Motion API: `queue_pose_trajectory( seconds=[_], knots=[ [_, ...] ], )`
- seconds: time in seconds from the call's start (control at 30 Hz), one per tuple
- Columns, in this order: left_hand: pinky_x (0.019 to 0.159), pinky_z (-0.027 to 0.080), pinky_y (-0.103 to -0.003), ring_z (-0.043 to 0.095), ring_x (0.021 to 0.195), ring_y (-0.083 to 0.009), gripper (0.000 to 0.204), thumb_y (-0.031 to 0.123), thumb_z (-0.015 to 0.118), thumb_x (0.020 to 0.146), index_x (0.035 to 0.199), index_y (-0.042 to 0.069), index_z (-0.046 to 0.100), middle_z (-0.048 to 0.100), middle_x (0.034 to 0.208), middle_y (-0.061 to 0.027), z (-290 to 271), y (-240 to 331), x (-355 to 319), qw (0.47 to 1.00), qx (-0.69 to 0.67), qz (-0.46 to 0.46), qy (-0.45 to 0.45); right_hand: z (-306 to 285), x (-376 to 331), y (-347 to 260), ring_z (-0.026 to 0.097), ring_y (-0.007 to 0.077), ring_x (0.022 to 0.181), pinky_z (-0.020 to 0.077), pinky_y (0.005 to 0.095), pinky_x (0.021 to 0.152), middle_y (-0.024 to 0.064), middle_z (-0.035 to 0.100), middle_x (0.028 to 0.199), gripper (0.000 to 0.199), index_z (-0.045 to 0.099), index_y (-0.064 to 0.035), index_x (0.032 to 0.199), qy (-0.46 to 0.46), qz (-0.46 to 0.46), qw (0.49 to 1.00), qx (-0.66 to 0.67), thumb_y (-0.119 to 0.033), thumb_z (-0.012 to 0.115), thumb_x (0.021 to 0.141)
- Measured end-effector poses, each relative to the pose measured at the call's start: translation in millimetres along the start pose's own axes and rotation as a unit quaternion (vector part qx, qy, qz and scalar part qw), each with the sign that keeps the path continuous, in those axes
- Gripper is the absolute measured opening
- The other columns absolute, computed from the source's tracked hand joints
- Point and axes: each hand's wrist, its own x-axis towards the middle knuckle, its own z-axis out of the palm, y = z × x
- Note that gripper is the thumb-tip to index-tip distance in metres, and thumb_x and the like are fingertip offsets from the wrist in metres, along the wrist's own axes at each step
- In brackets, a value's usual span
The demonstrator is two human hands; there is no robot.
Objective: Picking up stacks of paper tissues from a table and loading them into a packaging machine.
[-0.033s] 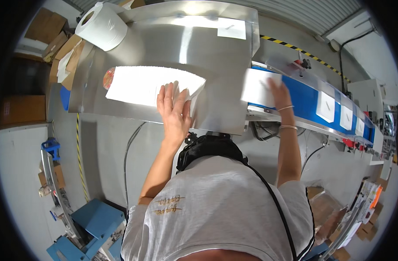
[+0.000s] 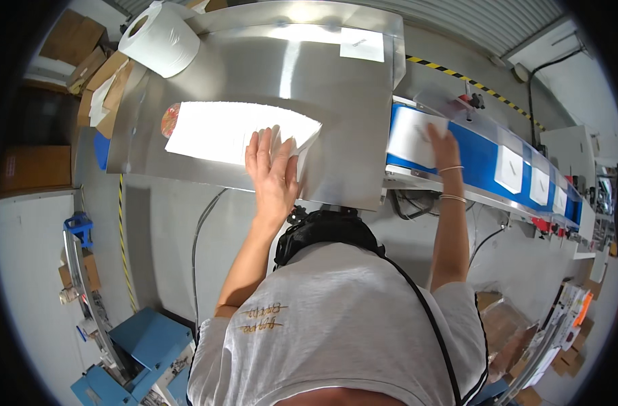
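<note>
My left hand [image 2: 275, 179] lies with fingers spread on the near right part of a long, fanned row of white sheets [image 2: 211, 132] on the steel table [image 2: 336, 149]. A red patterned round thing [image 2: 170, 120] shows at the row's left end. Off to the right, my right hand [image 2: 445, 147], slightly blurred, grips the right side of a single white sheet [image 2: 409, 135] over the near end of the blue conveyor belt [image 2: 471, 142]. Farther along the belt lie several similar white pieces [image 2: 508, 169], each with a small dark mark.
A big white roll [image 2: 161, 44] stands at the table's far left corner, beside open cardboard boxes [image 2: 109, 95]. One marked white sheet [image 2: 362, 44] lies at the far right of the table. Clear guards and red-and-black knobs [image 2: 476, 100] flank the belt.
My right hand has moved a little to the right with the white sheet, from the table's edge farther over the belt. My left hand stays on the row of sheets.
</note>
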Motion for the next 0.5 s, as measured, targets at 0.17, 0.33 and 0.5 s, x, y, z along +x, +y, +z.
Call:
queue_pose_trajectory(
  seconds=[0.17, 0.33, 0.5],
  knots=[
    [0.105, 0.027, -0.051, 0.032, 0.131, -0.0405, 0.030, 0.000, 0.066, 0.079, 0.108, 0.007, 0.067, 0.044, 0.136, -0.0186, 3, -4, -2, 1.000, -0.010, 0.002, 0.011, -12, -14, -9, 0.059, 0.0361, 0.096, 0.0474, 0.0441, 0.083, 0.0219, 0.062, 0.104, 0.058, 0.054, 0.0000, 0.113, 0.279, -0.079, 0.917, -0.275, -0.033, 0.076, 0.071],
    [0.107, 0.020, -0.055, 0.029, 0.133, -0.0408, 0.029, -0.001, 0.065, 0.076, 0.103, 0.009, 0.068, 0.043, 0.137, -0.0181, 1, -4, -2, 1.000, -0.026, 0.002, 0.002, 67, -62, -116, 0.053, 0.0274, 0.111, 0.0438, 0.0368, 0.095, 0.0085, 0.054, 0.124, 0.051, 0.057, -0.0116, 0.119, -0.163, -0.338, 0.926, -0.024, -0.022, 0.077, 0.073],
    [0.109, 0.015, -0.056, 0.021, 0.137, -0.0417, 0.031, 0.005, 0.068, 0.076, 0.106, 0.010, 0.066, 0.035, 0.143, -0.0189, -5, 1, 8, 0.999, -0.033, 0.027, -0.033, 144, -52, -124, 0.051, 0.0226, 0.112, 0.0425, 0.0340, 0.093, 0.0093, 0.051, 0.127, 0.046, 0.055, -0.0091, 0.117, -0.151, -0.537, 0.821, -0.121, -0.023, 0.074, 0.078]
  ],
)
